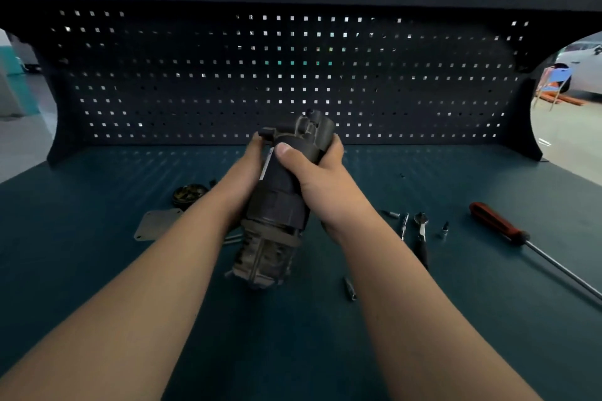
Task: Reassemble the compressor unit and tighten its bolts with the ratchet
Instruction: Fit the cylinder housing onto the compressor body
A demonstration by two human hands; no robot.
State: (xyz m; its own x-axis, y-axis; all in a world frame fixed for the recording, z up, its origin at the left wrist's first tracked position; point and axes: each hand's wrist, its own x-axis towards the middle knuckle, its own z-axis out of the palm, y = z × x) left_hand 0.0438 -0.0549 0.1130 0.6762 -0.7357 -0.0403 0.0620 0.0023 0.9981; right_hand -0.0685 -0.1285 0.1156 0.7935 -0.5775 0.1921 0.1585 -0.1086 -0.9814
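Dark metal compressor unit (280, 205), gripped in my left hand (242, 172) and right hand (322, 179) mid-surface (97, 270), still lacks the plate (156, 225) at nine o'clock, and the ratchet (421, 234) and a bolt (350, 288) lie untouched around three to four o'clock, so I judge most work remains.

I am seeing the compressor unit (280, 192) showing dark grey, with a white label strip (266, 166), and turning dull brownish grey at its lower end. The worktop (456, 319) is showing deep teal. The pegboard (195, 81) is reading near-black with a regular grid of small square holes. The screwdriver (498, 225) handle is showing red with black, the plate (153, 225) pale grey.
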